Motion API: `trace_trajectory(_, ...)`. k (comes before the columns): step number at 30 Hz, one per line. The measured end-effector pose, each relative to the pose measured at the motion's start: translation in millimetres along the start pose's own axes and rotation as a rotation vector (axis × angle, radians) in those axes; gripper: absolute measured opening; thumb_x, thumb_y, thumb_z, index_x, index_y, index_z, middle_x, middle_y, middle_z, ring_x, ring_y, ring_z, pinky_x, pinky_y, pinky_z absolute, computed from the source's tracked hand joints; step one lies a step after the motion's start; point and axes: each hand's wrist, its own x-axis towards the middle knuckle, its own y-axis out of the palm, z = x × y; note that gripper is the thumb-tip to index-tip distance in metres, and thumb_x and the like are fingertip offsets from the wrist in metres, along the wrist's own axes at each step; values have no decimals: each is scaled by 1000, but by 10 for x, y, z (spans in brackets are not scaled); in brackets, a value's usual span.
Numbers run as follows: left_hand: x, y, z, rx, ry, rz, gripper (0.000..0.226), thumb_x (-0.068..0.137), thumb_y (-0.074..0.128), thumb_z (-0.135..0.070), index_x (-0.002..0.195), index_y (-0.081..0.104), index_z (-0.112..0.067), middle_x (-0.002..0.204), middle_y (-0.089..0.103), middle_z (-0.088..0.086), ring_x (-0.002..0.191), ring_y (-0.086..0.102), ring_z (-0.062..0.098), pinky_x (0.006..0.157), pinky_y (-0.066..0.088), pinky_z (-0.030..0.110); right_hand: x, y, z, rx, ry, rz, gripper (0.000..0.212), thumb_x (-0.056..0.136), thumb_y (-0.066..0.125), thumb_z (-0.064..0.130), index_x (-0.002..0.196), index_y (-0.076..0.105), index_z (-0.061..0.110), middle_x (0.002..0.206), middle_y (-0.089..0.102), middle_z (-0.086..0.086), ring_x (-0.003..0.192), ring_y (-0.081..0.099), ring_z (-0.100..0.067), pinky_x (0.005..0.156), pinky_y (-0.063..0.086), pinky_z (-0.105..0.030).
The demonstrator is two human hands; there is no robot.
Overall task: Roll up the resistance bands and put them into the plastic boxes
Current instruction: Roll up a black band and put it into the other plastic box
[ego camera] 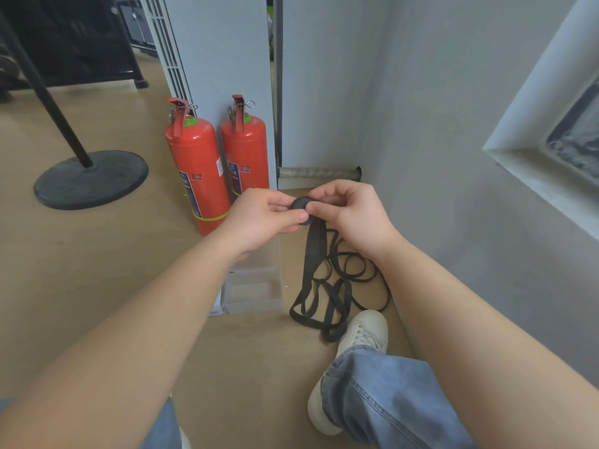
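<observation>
**Small coil begun, tail hanging to the floor**

The left hand (265,215) and right hand (350,212) meet in mid-air, forearms reaching forward. This likely lets the band's tail (312,251) hang free and feed the roll. Each hand pinches the black coil (301,205) between thumb and curled fingers (324,193). The loose bands (343,286) lie tangled on the floor (97,286), just beside the clear plastic boxes (256,291).

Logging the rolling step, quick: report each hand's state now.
Left hand: fingers pinch the rolled end of the black resistance band.
Right hand: fingers pinch the same roll from the other side.
</observation>
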Motion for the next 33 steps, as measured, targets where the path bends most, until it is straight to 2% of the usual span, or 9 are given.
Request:
trace_trajectory(4, -47, 137, 53, -343, -25, -43, 19, 90, 69, 0, 108, 71, -6, 103, 76, 9, 97, 75, 16, 82, 58, 21, -1, 9, -53, 348, 112, 18, 23, 89, 75, 4, 112, 76, 3, 105, 79, -12, 102, 75, -28, 97, 58, -44)
trace_trajectory(7, -82, 208, 94, -547, -109, -63, 17, 92, 66, 0, 108, 70, -5, 105, 76, 9, 98, 75, 16, 87, 59, 24, -23, 37, -29, 461, 196, 66, 30, 91, 72, 0, 121, 72, 0, 110, 78, -12, 104, 75, -24, 93, 59, -35)
trace_trajectory(9, -113, 214, 105, -552, -141, -31, 20, 93, 66, -1, 112, 69, -3, 108, 76, 11, 99, 75, 19, 86, 60, 26, -18, 1, -18, 424, 214, 81, 26, 89, 73, 0, 115, 75, 5, 107, 79, -10, 101, 76, -23, 91, 59, -35)
trace_trajectory(13, -107, 91, -2, -207, -132, 72, 32, 92, 71, -12, 122, 63, -22, 104, 77, 8, 93, 76, 21, 74, 63, 31, 16, -109, 13, 222, 164, 100, 21, 86, 79, 3, 101, 78, 18, 98, 80, -6, 97, 77, -24, 98, 58, -46)
trace_trajectory(17, -55, -33, -155, 290, 11, 59, 25, 83, 81, -16, 96, 74, -36, 94, 78, -6, 90, 74, 7, 72, 63, 30, 12, -112, 67, -49, 44, 163, 21, 85, 82, 7, 97, 76, 23, 92, 81, 0, 88, 77, -15, 93, 61, -40)
trace_trajectory(20, -60, -57, -191, 380, 70, 42, 25, 79, 84, -15, 90, 75, -36, 86, 78, -8, 83, 75, 6, 74, 62, 26, 23, -100, 91, -144, -8, 171, 20, 81, 86, 13, 93, 74, 25, 89, 80, 2, 86, 77, -13, 90, 61, -37)
trace_trajectory(24, -72, -45, -142, 220, 69, -41, 24, 82, 82, -13, 105, 78, -18, 90, 79, -2, 85, 75, 6, 81, 60, 22, -18, -110, 68, 27, -28, 103, 19, 84, 82, 8, 101, 77, 15, 94, 81, 0, 90, 77, -14, 88, 60, -30)
trace_trajectory(28, -122, 84, -65, -192, 12, -31, 18, 90, 70, -4, 106, 74, -11, 95, 79, 0, 94, 75, 11, 86, 59, 23, -44, -85, -3, 373, 76, 97, 17, 87, 75, -3, 100, 76, 9, 103, 78, -15, 101, 75, -31, 94, 59, -44)
trace_trajectory(33, -159, 136, -120, -431, -54, 24, 25, 93, 64, -1, 117, 69, -1, 104, 78, 9, 101, 74, 18, 80, 57, 18, -9, -72, 93, 572, 141, 131, 16, 88, 69, -8, 95, 73, 6, 90, 78, -9, 86, 75, -24, 80, 60, -34)
